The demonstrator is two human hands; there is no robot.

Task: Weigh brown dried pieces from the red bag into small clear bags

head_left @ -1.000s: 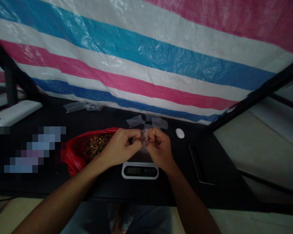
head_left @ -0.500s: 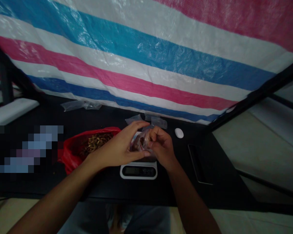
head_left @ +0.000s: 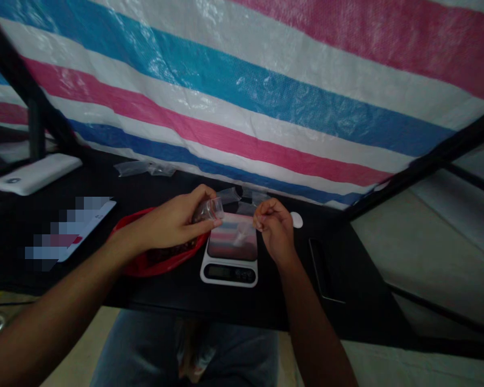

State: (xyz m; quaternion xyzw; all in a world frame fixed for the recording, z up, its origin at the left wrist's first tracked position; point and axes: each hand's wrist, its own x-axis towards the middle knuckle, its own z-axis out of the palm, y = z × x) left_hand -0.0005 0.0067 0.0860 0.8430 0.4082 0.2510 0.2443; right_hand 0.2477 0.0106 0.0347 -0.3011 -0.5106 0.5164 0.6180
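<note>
My left hand [head_left: 177, 217] is curled around a small clear plastic bag [head_left: 213, 209] with something dark inside. It is above the right side of a red plastic bag [head_left: 165, 267], whose dried brown contents are mostly covered by the hand. To the right, my right hand [head_left: 275, 223] is closed in a pinch at the upper right edge of a white kitchen scale [head_left: 229, 274]; what its fingertips hold, if anything, cannot be made out. A pale patch shows on the shiny scale plate, perhaps a reflection.
Several clear plastic bags [head_left: 145, 168] lie along the back of the black table [head_left: 177, 301]. A white round object [head_left: 296, 220] and a dark phone-like slab [head_left: 325, 271] lie at right. Further left is a white device [head_left: 38, 174]. Striped sheeting [head_left: 242, 102] closes off the back.
My hands have drawn apart. The left one has moved left with the small bag, over the red bag, and the scale plate has come into sight. The whole view has shifted slightly.
</note>
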